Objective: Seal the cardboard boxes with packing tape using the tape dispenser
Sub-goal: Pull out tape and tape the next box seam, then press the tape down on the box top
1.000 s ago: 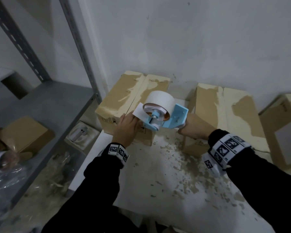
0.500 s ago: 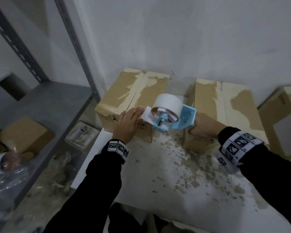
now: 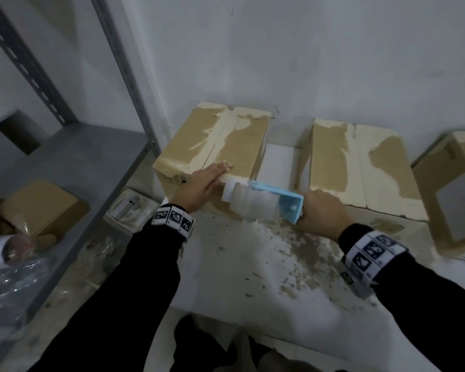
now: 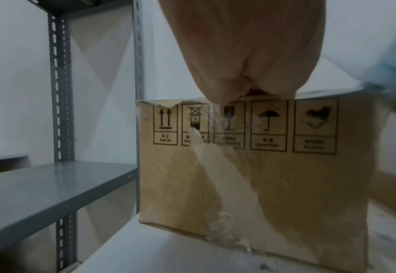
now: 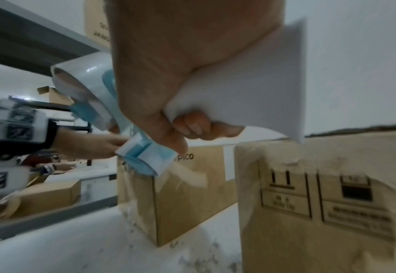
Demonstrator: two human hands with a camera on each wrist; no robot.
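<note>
With the left hand [image 3: 203, 183] laid flat and straight-fingered over the near top edge of the left cardboard box [image 3: 226, 138], the flaps are probably being held down so the tape can start cleanly. The right hand [image 3: 321, 210] has its fingers curled tight round the handle of the blue tape dispenser [image 3: 274, 196], whose front end sits at that same near edge, just beside the left hand. Its white tape roll [image 3: 249, 204] looks blurred. The box stands on the white bench [image 3: 226, 277] against the wall; its brown top is scarred with pale torn patches along the centre seam, and handling symbols mark its front face [image 4: 239, 166].
</note>
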